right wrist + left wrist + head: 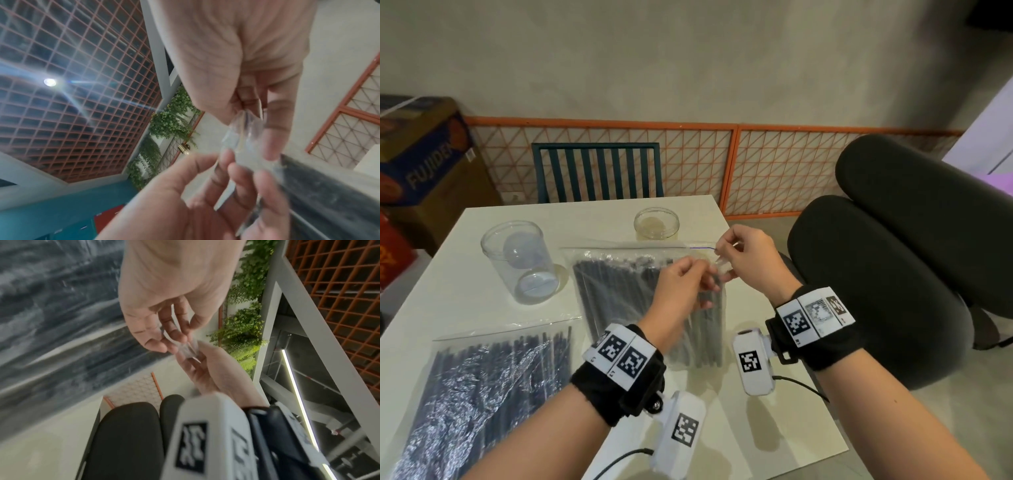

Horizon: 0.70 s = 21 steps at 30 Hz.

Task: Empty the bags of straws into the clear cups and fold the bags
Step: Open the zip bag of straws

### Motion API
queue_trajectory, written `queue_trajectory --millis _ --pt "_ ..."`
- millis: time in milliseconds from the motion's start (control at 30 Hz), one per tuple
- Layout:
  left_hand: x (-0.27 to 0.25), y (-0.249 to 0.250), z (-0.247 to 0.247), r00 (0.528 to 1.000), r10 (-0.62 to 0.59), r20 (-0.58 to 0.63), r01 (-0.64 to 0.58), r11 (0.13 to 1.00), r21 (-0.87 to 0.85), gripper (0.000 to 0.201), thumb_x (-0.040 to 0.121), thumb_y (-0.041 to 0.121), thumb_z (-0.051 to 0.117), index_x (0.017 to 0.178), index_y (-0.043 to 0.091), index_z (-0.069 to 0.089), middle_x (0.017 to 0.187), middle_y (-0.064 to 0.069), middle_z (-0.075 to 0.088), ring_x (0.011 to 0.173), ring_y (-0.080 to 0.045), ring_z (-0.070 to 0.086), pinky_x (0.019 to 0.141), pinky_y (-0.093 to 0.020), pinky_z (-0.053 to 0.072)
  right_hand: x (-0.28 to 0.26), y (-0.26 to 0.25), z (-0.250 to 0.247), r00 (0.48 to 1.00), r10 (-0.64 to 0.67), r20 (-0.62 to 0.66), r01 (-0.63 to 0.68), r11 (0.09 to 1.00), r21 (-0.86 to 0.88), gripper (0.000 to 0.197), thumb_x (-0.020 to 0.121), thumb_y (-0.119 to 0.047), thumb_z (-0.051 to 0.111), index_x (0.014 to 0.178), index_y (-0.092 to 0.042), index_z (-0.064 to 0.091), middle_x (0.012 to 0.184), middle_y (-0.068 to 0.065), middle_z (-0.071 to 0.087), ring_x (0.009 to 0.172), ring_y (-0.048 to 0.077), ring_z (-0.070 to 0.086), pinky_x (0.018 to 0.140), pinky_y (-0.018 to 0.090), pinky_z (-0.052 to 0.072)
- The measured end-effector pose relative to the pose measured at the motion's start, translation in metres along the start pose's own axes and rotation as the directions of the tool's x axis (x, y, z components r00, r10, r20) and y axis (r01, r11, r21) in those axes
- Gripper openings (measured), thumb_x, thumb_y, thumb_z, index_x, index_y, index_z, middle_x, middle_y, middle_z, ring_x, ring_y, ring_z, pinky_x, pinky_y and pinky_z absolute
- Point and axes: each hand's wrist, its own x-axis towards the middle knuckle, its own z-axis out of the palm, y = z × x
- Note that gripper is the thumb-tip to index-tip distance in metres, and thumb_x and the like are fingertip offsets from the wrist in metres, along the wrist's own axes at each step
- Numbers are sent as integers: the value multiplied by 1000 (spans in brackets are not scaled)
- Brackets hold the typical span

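both hands raised over the white tabletop (619, 212), wrists bent in toward each other. left hand (681, 287) fingers (174, 335) curled, pinching the top right corner of the clear bag of straws (647, 301); right hand (750, 260) fingers (273, 129) pinch the same corner from the other side, the film crumpled between them. wrist views are blurred, so whether the seal is parted is hard to tell. the bag stands up off the tabletop, full of thin black straws, thin blue line along the top edge. second bag of straws (482, 394) lies flat at front left, crinkly and shiny. tall clear cup (520, 260) at back left, short clear cup (656, 224) behind the held bag. cardboard box (424, 161) on the left reads "fujiden".
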Motion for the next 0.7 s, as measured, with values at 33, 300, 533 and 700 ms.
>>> queue_trajectory --millis 33,300,533,700 --pt "3 3 -5 999 -28 -25 27 999 -19 23 95 24 46 82 11 61 61 1 60 60 -14 58 49 -23 47 -1 0 -2 999 -14 42 13 1000 23 14 91 -6 54 78 -4 59 90 16 63 69 20 65 63 42 60" --pt "21 17 -23 994 -79 -77 77 997 -20 17 96 14 42 83 15 52 64 -1 54 56 -12 56 50 -24 49 -3 7 -3 994 -82 68 84 996 -33 15 92 -5 52 78 -11 56 83 4 60 80 21 59 68 28 60" --pt "14 9 -11 997 -32 -69 29 999 -41 18 93 11 47 79 14 57 61 0 55 56 -11 56 53 -24 46 3 -2 12 980 -195 39 196 922 -333 8 90 -24 58 89 -20 64 92 -1 58 88 15 54 74 27 42" --pt "4 -1 -11 998 -20 -59 18 999 -27 18 91 8 45 77 11 57 51 3 53 50 -9 55 54 -25 43 9 -3 13 992 -110 -66 79 927 -366 13 93 -16 51 85 -13 61 95 6 64 89 23 57 72 31 44"
